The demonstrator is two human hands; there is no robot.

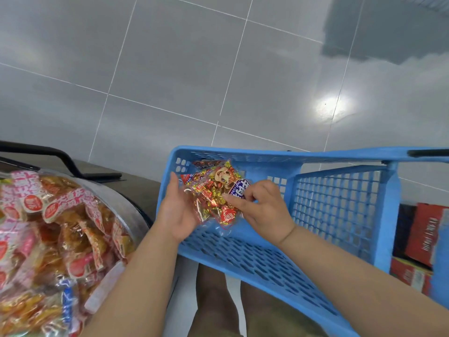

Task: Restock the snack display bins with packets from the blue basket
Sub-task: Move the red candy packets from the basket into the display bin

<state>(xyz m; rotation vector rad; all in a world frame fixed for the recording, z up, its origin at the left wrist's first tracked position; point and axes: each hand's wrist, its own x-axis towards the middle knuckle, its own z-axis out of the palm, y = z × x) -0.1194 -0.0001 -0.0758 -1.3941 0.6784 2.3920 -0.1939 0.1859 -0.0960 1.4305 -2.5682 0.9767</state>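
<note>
The blue basket (335,205) stands in front of me, its perforated walls open to view. Inside it at the far left lie several clear snack packets (213,190) with red and gold wrappers. My left hand (177,210) is open, palm up, under the left side of the packets. My right hand (262,205) pinches the top packet near its purple label, fingers curled. A round display bin (131,203) at the left is heaped with pink and orange snack packets (48,229).
Grey tiled floor lies beyond the basket. A black rail (63,156) runs behind the bin on a dark counter. Red boxes (422,239) sit on a shelf at the right. My legs show below the basket.
</note>
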